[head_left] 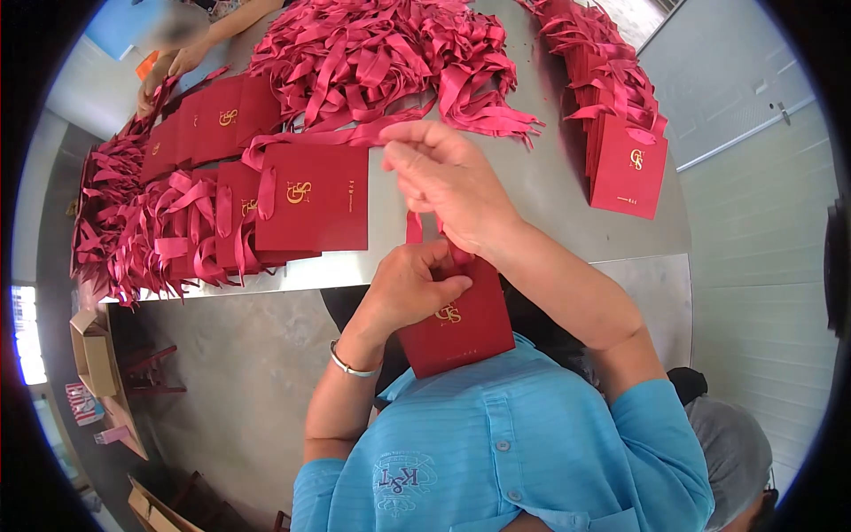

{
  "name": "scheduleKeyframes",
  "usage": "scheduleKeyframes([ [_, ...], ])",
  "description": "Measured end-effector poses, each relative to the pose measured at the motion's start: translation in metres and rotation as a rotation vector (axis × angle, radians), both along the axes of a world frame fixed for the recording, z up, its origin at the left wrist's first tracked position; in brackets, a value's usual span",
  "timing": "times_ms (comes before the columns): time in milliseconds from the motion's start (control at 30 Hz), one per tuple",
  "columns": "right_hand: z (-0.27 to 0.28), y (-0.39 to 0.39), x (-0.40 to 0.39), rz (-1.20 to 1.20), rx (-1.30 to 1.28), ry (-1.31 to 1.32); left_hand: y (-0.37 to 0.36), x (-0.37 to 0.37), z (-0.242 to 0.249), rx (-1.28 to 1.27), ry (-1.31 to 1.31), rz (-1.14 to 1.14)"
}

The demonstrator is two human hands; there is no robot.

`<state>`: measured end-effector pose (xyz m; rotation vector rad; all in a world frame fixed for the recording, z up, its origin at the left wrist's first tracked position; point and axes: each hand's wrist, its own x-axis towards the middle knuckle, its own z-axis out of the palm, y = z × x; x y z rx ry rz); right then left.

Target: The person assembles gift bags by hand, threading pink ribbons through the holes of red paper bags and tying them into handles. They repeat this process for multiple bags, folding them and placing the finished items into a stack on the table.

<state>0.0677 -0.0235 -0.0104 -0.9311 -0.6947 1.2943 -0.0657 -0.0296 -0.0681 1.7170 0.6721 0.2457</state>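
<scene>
A dark red paper bag (pixel 465 332) with a gold logo hangs tilted against the front of the blue shirt. My left hand (pixel 403 293), with a bracelet on its wrist, grips the bag's top edge, its thumb over the front. Just above, my right hand (pixel 452 182) is closed, its fingertips pinched where a pink ribbon (pixel 350 136) meets them from the left. Another stretch of pink ribbon (pixel 414 227) rises from the bag's top beneath that hand. My palm hides part of it.
A large heap of pink ribbons (pixel 355 53) lies on the metal table (pixel 550 195). Ribboned red bags (pixel 312 199) overlap at the left, and another row (pixel 628 168) stands at the right. A co-worker's hands (pixel 182 66) are at the upper left.
</scene>
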Motion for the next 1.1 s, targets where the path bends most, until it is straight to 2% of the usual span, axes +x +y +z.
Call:
scheduleKeyframes([
  [67, 0.009, 0.002, -0.001, 0.185, -0.060, -0.291, -0.003, 0.004, -0.003, -0.055, 0.000, 0.087],
  [100, 0.010, 0.001, -0.001, 0.301, -0.002, -0.312, -0.003, 0.006, -0.006, -0.054, 0.001, 0.083],
  [133, 0.005, 0.001, -0.002, 0.297, -0.003, -0.311, -0.004, 0.007, -0.011, 0.012, -0.120, 0.138],
  [167, -0.003, 0.001, -0.004, 0.274, 0.123, -0.400, -0.005, 0.008, -0.015, 0.077, -0.241, 0.193],
  [200, -0.005, 0.000, -0.006, 0.251, 0.249, -0.489, -0.007, 0.009, -0.019, 0.075, -0.239, 0.191],
  [267, -0.001, -0.011, 0.004, 0.224, 0.169, -0.529, -0.010, 0.009, -0.023, 0.027, -0.265, 0.301],
  [333, -0.014, -0.021, 0.021, -0.167, 0.289, -0.851, -0.008, 0.004, -0.012, 0.056, -0.189, 0.288],
  [400, -0.036, -0.043, 0.047, -0.204, 0.293, -0.883, -0.004, 0.000, -0.005, 0.082, -0.112, 0.281],
  [467, -0.046, -0.072, 0.053, -0.168, 0.343, -0.949, 0.000, -0.001, -0.005, 0.097, -0.020, 0.180],
  [567, -0.050, -0.104, 0.038, -0.163, 0.339, -1.060, 0.000, 0.001, -0.013, 0.117, -0.031, 0.238],
  [633, -0.060, -0.112, 0.031, -0.239, 0.453, -1.333, -0.003, 0.006, -0.007, 0.101, -0.081, 0.265],
  [700, -0.067, -0.112, 0.028, -0.306, 0.466, -1.376, -0.005, 0.008, -0.007, 0.090, -0.131, 0.294],
  [833, -0.074, -0.110, 0.023, -0.403, 0.488, -1.443, -0.006, 0.006, -0.006, 0.145, -0.031, 0.258],
  [967, -0.076, -0.108, 0.021, -0.386, 0.491, -1.504, -0.005, 0.004, -0.005, 0.181, 0.074, 0.235],
  [1067, -0.072, -0.103, 0.024, -0.333, 0.512, -1.435, -0.005, 0.006, -0.006, 0.162, -0.003, 0.285],
  [1100, -0.071, -0.102, 0.026, -0.251, 0.434, -1.334, -0.005, 0.007, -0.004, 0.172, -0.001, 0.285],
])
